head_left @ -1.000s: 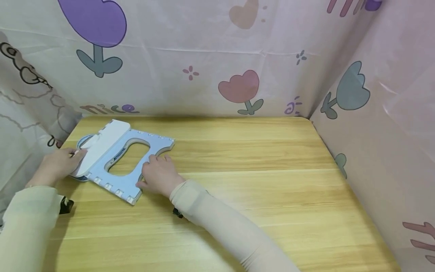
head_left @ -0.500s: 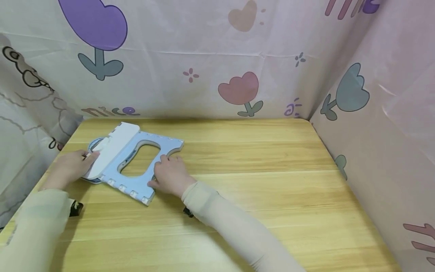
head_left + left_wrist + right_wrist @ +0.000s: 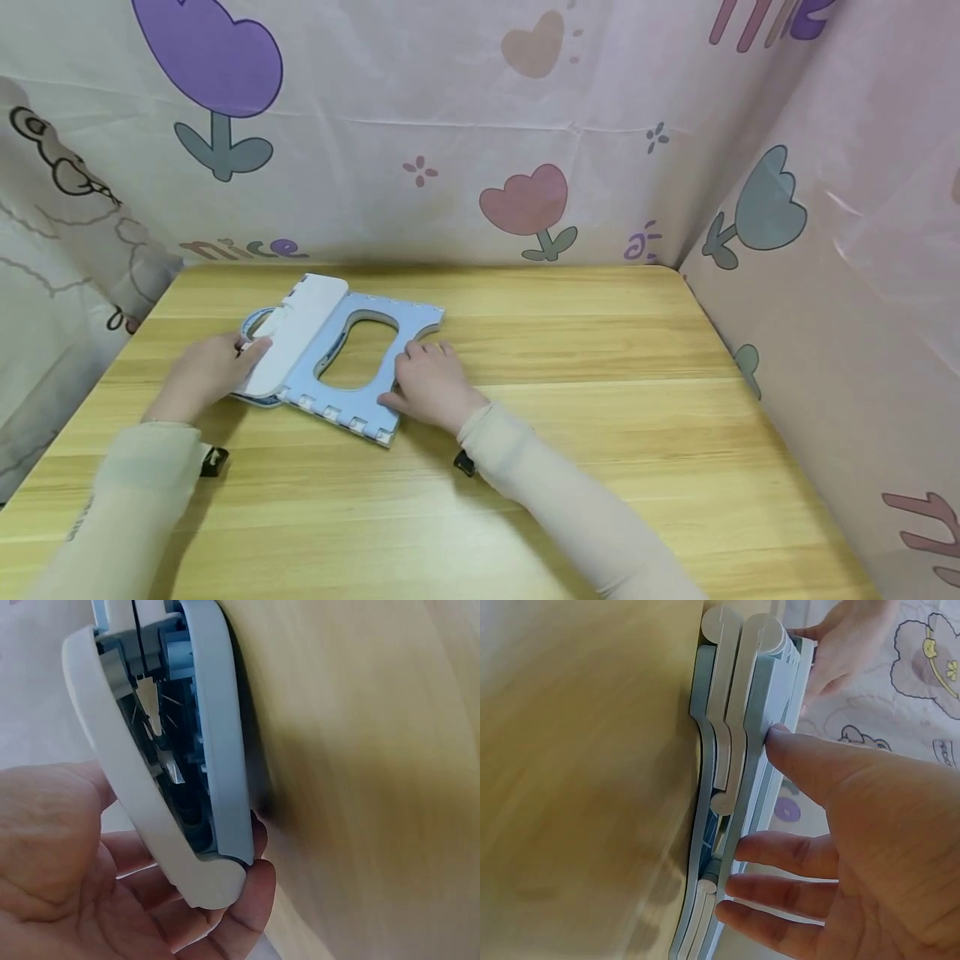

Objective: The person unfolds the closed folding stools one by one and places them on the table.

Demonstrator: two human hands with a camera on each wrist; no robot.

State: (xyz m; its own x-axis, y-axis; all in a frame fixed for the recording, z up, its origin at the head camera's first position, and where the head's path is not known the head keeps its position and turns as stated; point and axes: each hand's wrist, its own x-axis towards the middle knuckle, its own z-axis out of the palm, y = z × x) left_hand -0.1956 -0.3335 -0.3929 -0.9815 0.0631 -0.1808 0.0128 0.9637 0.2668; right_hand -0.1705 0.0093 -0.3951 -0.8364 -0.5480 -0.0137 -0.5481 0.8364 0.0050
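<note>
A folded blue-and-white plastic stool (image 3: 303, 329) lies on the left half of the wooden table (image 3: 600, 467), its white end to the left and its light blue panel with a large oval opening to the right. My left hand (image 3: 206, 375) grips the white end, thumb on top; the left wrist view shows fingers (image 3: 251, 907) curled around the lower edge of the stool (image 3: 229, 742). At the blue panel's right edge is my right hand (image 3: 435, 383). In the right wrist view its thumb and nearly straight fingers (image 3: 780, 889) touch the stool's side (image 3: 754, 735).
A pale curtain (image 3: 360, 200) printed with flowers and hearts hangs behind the table, and another stretch of it (image 3: 847, 333) runs along the right side. Beneath each sleeve (image 3: 150, 475) a small dark device (image 3: 214, 462) shows at the wrist.
The stool has moved to the right across the table, with both hands moving along with it. Their hold and touch on it look the same as before.
</note>
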